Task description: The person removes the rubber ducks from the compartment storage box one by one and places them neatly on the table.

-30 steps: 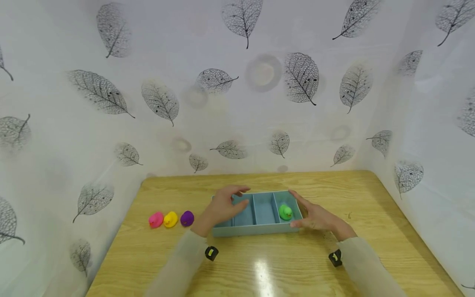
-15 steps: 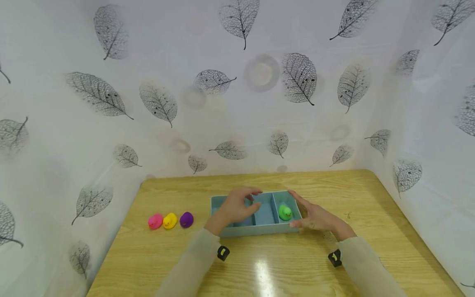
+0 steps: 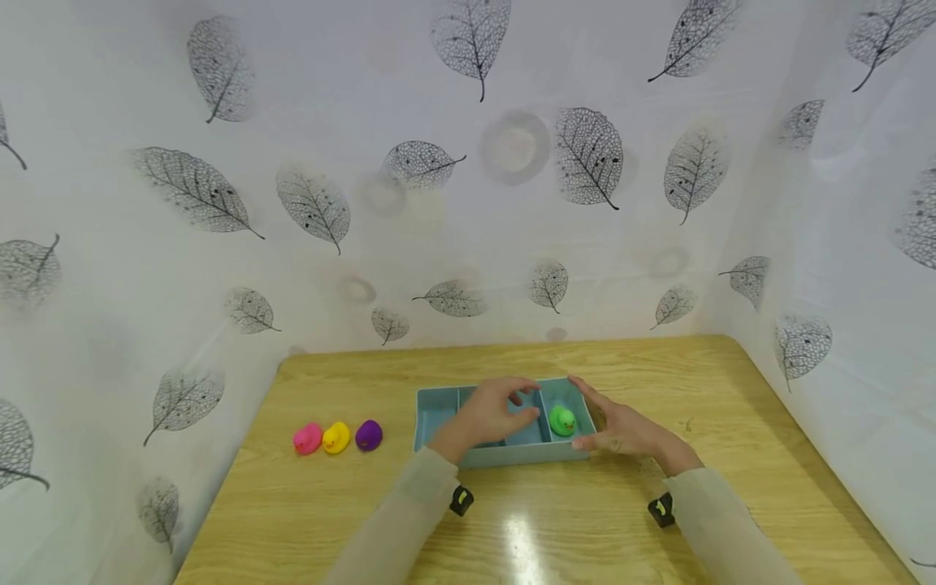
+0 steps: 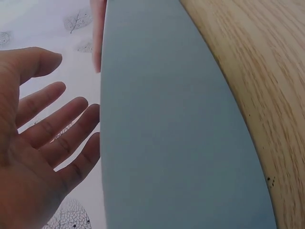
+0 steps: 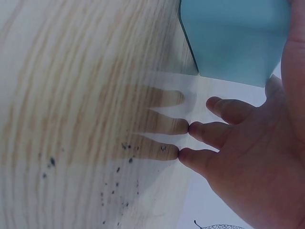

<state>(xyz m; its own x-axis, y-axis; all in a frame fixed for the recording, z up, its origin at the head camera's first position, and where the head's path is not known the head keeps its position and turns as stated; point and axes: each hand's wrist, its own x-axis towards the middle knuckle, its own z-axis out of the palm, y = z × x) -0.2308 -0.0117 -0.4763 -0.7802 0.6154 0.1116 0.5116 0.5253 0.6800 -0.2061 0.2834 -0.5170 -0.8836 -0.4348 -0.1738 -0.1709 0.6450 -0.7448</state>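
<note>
A light-blue divided box (image 3: 512, 457) sits on the table with a green toy duck (image 3: 562, 421) in its rightmost compartment. Above the middle compartments hovers my left hand (image 3: 491, 413), palm toward the right, fingers loosely bent and holding nothing. In the left wrist view, the left hand (image 4: 35, 138) has spread fingers beside the box's long side wall (image 4: 167, 114). My right hand (image 3: 625, 426) spans the box's right end, thumb at the front corner and index finger at the back one. In the right wrist view, its other fingers (image 5: 202, 133) touch the tabletop beside the box (image 5: 233, 43).
Left of the box, a purple duck (image 3: 369, 435), a yellow duck (image 3: 336, 438) and a pink duck (image 3: 308, 439) stand in a row on the wooden table (image 3: 556, 528). White leaf-printed sheeting (image 3: 468, 219) surrounds the table's back and sides.
My left hand has moved right over the box, from the left compartments toward the one beside the green duck, uncovering the leftmost compartment. The right hand, box and ducks stay put.
</note>
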